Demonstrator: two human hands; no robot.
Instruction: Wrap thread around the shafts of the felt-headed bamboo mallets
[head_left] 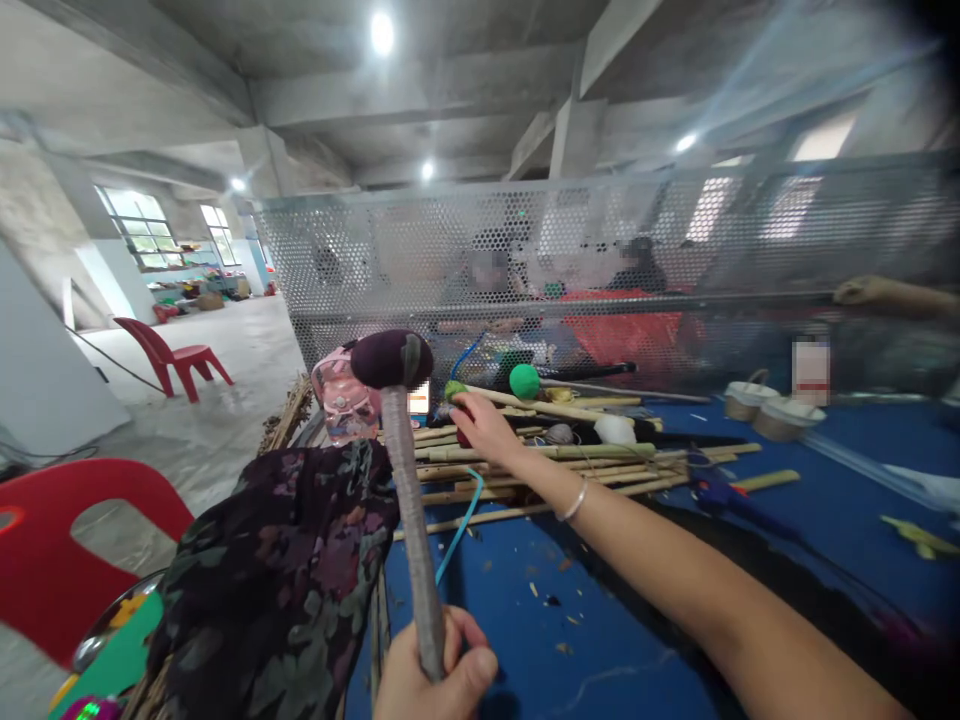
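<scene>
My left hand (442,665) is closed around the lower end of a mallet-like stick (414,520). The stick is wrapped in grey tape and stands upright, with a dark purple padded head (379,360) on top. Across the table my right hand (486,428) reaches over a pile of bamboo sticks (517,455), its fingers stretched out and apart. Its fingertips are beside a fuzzy green ball (455,390). Something dark red shows under the fingers; whether they touch it I cannot tell. A bright green ball (524,381) on a stick lies just beyond.
A blue table (525,620) carries scraps, a teal bent strip (465,520) and white tubs (780,415). Dark floral cloth (285,560) and a pink backpack (349,405) are on the left. Behind a perforated metal screen (420,250) are people. Red chairs (82,540) stand left.
</scene>
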